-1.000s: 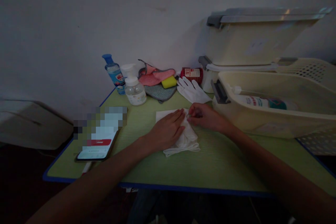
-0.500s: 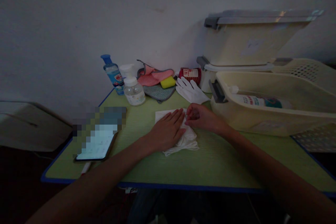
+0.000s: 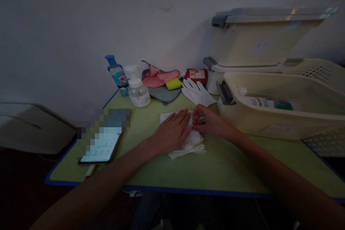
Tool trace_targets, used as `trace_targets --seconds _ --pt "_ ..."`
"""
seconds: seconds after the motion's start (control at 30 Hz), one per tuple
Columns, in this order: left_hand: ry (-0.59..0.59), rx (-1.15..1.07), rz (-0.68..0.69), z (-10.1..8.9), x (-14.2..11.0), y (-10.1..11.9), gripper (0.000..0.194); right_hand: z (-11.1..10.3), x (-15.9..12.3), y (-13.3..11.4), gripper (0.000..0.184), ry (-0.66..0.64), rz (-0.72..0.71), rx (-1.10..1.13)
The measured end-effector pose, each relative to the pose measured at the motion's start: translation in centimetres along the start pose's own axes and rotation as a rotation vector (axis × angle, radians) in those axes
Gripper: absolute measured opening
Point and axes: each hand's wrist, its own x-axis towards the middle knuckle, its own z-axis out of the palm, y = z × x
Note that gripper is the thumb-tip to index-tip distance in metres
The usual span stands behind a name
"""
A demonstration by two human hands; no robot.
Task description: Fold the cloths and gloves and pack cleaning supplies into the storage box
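A folded white cloth (image 3: 195, 140) lies on the green table in front of me, creased in layers at its near end. Part of it is hidden, and I cannot tell whether it is a glove. Flat on top rests my left hand (image 3: 172, 131), its fingers stretched out towards the wall. At the cloth's right edge, my right hand (image 3: 208, 120) is closed in a pinch on the fabric. Just beyond the hands lies a white glove (image 3: 198, 92) with its fingers spread towards the wall.
A phone (image 3: 101, 145) with a cable lies left. Behind stand a blue bottle (image 3: 118, 77) and a clear pump bottle (image 3: 139, 97), near pink and grey cloths (image 3: 164, 94), a yellow sponge (image 3: 173, 84) and a red package (image 3: 198, 75). Cream bins (image 3: 269, 120) crowd the right.
The view has shifted slightly. Both hands stay almost where they were on the white cloth, the left flat and the right pinching its edge.
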Motion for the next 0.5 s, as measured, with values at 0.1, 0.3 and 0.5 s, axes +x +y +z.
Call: trace_targets --seconds 0.1,0.3,0.5 --pt "-0.014 0.009 0.003 0.1 0.0 0.0 0.053 -0.2 -0.1 -0.1 0.028 -0.009 -0.016 0.009" --pt "-0.037 0.031 0.008 0.8 -0.1 -0.1 0.061 -0.2 -0.1 -0.3 0.024 0.021 -0.062 -0.188" --pt "0.019 -0.021 0.048 1.5 -0.2 -0.1 0.05 2.8 1.6 -3.9 0.025 0.071 -0.391 -0.392"
